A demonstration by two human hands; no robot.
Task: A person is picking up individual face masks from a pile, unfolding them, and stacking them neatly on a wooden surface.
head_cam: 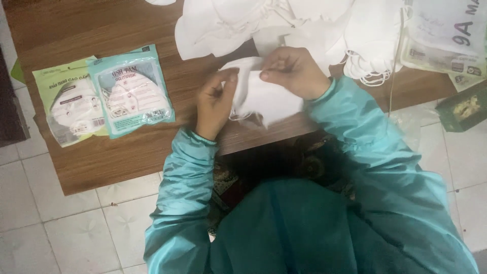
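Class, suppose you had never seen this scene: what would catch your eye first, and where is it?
First, the two hands at centre: the left hand and right hand both grip a white face mask over the wooden board. Next, a heap of loose white masks behind them, and two packaged masks lying at the left.

mask pile (284, 20): cut off by the top edge
white mask (264, 96): part hidden behind both hands
green box (464, 107): cropped at right
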